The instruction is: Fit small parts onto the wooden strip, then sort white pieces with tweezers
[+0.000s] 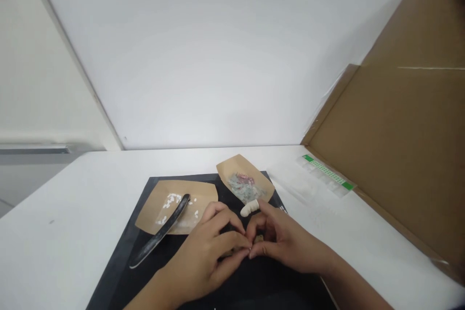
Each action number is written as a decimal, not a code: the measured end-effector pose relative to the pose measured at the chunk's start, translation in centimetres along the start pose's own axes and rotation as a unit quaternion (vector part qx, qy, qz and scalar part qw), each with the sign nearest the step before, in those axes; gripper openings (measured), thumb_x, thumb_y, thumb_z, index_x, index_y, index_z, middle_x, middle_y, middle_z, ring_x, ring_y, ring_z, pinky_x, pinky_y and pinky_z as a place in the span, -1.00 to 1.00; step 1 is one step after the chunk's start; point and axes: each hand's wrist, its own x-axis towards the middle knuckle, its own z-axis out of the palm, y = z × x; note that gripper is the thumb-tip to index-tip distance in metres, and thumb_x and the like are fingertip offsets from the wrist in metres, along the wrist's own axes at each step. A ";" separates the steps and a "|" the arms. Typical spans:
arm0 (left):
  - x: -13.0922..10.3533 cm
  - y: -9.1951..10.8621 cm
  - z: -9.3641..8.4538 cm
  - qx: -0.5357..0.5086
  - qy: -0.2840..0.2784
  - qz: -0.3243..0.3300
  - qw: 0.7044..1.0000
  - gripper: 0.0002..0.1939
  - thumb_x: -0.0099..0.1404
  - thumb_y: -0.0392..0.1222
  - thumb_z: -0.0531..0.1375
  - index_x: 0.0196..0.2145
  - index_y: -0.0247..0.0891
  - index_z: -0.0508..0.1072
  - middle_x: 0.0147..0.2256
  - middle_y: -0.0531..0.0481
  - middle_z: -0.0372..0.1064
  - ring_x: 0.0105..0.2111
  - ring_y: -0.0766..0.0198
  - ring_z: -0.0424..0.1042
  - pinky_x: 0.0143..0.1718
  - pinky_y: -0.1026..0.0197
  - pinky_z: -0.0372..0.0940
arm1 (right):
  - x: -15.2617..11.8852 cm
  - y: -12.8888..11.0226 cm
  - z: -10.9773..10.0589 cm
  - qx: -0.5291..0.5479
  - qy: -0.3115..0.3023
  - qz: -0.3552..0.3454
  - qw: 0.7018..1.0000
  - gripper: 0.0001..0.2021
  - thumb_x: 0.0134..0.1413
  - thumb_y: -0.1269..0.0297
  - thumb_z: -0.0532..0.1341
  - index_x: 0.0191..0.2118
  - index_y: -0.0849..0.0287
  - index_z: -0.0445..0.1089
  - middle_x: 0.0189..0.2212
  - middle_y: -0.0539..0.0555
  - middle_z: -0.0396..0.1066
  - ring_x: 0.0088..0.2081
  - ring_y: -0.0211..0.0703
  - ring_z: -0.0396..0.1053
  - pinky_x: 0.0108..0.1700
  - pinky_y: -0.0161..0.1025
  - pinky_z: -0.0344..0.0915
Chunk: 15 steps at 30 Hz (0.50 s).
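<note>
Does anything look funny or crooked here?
Yes! The curved dark strip lies slantwise across the left paper tray, one end over the black mat. And one finger of the right hand wears a white cover, unlike the bare thumb.

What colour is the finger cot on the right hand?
Off-white; the finger cot shows best in the head view.

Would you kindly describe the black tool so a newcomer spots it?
Find the black mat on the white table, then the brown paper tray of white bits on its left. The black tool slants across that tray's edge, long, slim and curved, unlike the small bits.
</note>
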 end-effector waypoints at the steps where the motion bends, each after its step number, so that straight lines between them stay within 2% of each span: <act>1: 0.0 0.0 -0.1 -0.006 -0.008 -0.005 1.000 -0.83 0.43 -0.38 0.19 -0.09 -0.18 0.49 -0.12 -0.08 0.41 -0.07 0.15 0.29 0.01 0.03 0.21 | 0.0 0.0 0.0 -0.001 -0.003 -0.002 1.000 -0.61 0.10 0.34 0.46 -0.20 0.10 0.17 -0.27 -0.06 0.51 -0.25 -0.24 0.48 -0.23 -0.28 0.32; 8: 0.2 0.2 -1.0 -0.062 -0.067 -0.056 0.994 -0.89 0.46 -0.32 0.18 -0.13 -0.16 0.49 -0.14 -0.06 0.38 -0.05 0.15 0.30 0.02 0.05 0.23 | -0.5 -0.5 0.3 -0.020 -0.013 -0.005 1.000 -0.61 0.15 0.25 0.44 -0.17 0.09 0.16 -0.26 -0.04 0.50 -0.21 -0.19 0.48 -0.21 -0.25 0.32; 15: 0.1 0.2 -1.0 -0.071 -0.052 -0.067 0.994 -0.88 0.45 -0.32 0.19 -0.11 -0.16 0.47 -0.13 -0.05 0.37 -0.05 0.17 0.30 0.01 0.08 0.23 | -0.5 -0.2 0.3 0.039 -0.005 -0.009 0.999 -0.65 0.18 0.26 0.42 -0.14 0.12 0.20 -0.24 -0.01 0.50 -0.20 -0.24 0.47 -0.15 -0.25 0.32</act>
